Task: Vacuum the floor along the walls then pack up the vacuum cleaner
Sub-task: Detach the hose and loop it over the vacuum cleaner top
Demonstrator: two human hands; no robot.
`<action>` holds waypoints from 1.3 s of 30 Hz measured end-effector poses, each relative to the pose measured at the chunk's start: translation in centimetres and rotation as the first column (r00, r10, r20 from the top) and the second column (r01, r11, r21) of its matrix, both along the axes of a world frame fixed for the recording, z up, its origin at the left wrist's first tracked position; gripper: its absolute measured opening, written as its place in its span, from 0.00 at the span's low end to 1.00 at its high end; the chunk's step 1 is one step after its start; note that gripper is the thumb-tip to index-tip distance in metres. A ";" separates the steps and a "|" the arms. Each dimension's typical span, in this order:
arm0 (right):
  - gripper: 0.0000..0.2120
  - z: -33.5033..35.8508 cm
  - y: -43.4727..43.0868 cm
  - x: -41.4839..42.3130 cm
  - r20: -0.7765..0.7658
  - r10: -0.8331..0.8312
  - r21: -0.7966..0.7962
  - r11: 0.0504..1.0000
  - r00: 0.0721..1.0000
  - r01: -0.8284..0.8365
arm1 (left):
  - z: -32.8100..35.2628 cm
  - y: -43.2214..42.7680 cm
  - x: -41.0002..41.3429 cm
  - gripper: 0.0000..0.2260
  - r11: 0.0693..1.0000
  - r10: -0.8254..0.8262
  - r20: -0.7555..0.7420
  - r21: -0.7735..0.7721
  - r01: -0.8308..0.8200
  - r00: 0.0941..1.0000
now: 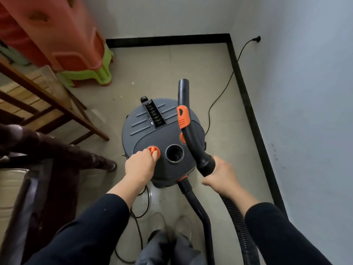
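Your vacuum cleaner (145, 134) is dark grey with raised stripes across the top, and its knob (153, 150) is orange. Your hose handle (191, 138) is black with an orange ribbed slider (183, 116). The hose (238, 222) is black and ridged. Orange stools (63, 31) stack over a lime-green stool (91, 75). Black skirting (248, 104) edges your beige floor (172, 73).

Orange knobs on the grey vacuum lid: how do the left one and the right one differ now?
The left orange round knob shows almost whole; the right orange round knob is mostly hidden behind the curved black hose handle. The left hand holds the left knob; no hand touches the right knob, as the right hand grips the hose handle. Both are orange, on the grey vacuum lid.
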State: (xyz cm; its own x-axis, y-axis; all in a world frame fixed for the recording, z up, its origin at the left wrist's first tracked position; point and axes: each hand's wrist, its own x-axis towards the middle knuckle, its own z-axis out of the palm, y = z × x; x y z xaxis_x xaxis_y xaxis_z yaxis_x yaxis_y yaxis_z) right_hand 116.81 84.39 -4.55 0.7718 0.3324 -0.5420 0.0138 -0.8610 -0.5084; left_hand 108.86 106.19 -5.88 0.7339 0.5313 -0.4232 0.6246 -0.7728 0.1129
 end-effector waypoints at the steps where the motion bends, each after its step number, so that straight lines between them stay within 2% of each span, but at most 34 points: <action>1: 0.18 -0.1 0.0 0.2 0.001 0.000 -0.008 1.000 1.000 0.000 | 0.1 0.0 0.2 0.08 0.999 -0.042 -0.012 0.016 0.043 0.999; 2: 0.18 -0.1 0.0 0.4 0.001 0.004 -0.014 1.000 1.000 -0.004 | 0.4 0.0 0.4 0.05 0.998 -0.063 -0.026 0.019 0.064 0.998; 4: 0.18 -0.1 0.1 0.7 -0.005 0.009 -0.016 1.000 1.000 -0.009 | 0.6 -0.2 0.6 0.05 1.000 -0.019 -0.035 -0.018 0.018 0.999; 7: 0.18 0.2 0.6 1.0 -0.013 0.007 -0.002 1.000 1.000 -0.007 | 0.3 -0.5 0.8 0.04 0.984 0.131 -0.026 -0.121 -0.134 0.991; 11: 0.18 0.4 1.4 1.5 -0.017 0.024 0.006 1.000 1.000 -0.024 | -0.5 -0.2 1.8 0.12 0.907 0.354 -0.021 -0.235 -0.349 0.935; 14: 0.18 0.9 1.9 2.0 -0.012 0.053 0.015 0.999 0.999 -0.053 | -0.4 0.1 1.9 0.13 0.899 0.359 -0.061 -0.246 -0.363 0.931; 18: 0.19 1.3 2.6 2.8 -0.010 0.075 0.037 0.997 0.997 -0.074 | 0.4 1.6 2.0 0.15 0.927 0.271 -0.125 -0.232 -0.294 0.954; 20: 0.18 1.5 3.0 3.3 -0.009 0.091 0.034 0.995 0.996 -0.090 | 1.2 2.4 2.1 0.17 0.940 0.267 -0.010 -0.217 -0.263 0.964; 22: 0.19 1.6 3.7 4.0 -0.002 0.119 0.019 0.993 0.993 -0.119 | 2.4 3.0 2.4 0.12 0.952 0.254 0.237 -0.235 -0.198 0.938; 23: 0.19 1.6 4.1 4.4 0.001 0.134 0.013 0.991 0.991 -0.134 | 3.0 3.2 2.7 0.09 0.970 0.196 0.384 -0.213 -0.120 0.902; 24: 0.19 1.6 4.7 4.8 0.002 0.153 0.009 0.988 0.988 -0.153 | 3.5 3.3 3.0 0.09 0.990 0.085 0.521 -0.142 -0.012 0.849; 26: 0.19 1.8 5.8 5.6 -0.005 0.200 0.008 0.980 0.980 -0.200 | 4.3 3.6 3.8 0.20 0.980 -0.180 0.654 0.053 0.193 0.735; 28: 0.21 2.2 7.1 6.5 -0.013 0.265 0.006 0.964 0.964 -0.265 | 4.5 4.2 4.8 0.29 0.908 -0.419 0.607 0.255 0.333 0.676; 31: 0.18 2.8 8.9 7.8 -0.006 0.380 -0.012 0.925 0.925 -0.380 | 4.3 5.5 5.8 0.35 0.788 -0.613 0.424 0.388 0.478 0.667; 33: 0.18 2.9 9.9 8.4 0.013 0.450 -0.016 0.893 0.893 -0.450 | 3.8 6.6 6.3 0.32 0.724 -0.685 0.352 0.429 0.541 0.637; 36: 0.19 2.8 10.6 8.6 0.044 0.510 -0.019 0.860 0.859 -0.509 | 3.6 7.4 6.9 0.21 0.658 -0.750 0.308 0.442 0.610 0.585; 39: 0.19 2.1 10.4 8.2 0.090 0.481 0.032 0.874 0.872 -0.485 | 3.7 7.4 7.4 0.17 0.654 -0.756 0.333 0.433 0.621 0.563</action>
State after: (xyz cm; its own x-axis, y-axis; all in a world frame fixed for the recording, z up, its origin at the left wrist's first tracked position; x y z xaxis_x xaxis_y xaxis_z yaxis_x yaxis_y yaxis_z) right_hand 125.01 94.77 -2.40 0.5463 0.7003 -0.4595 0.4621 -0.7095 -0.5320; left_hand 116.23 113.56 -2.16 0.9740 -0.1918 0.1203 -0.1894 -0.9814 -0.0317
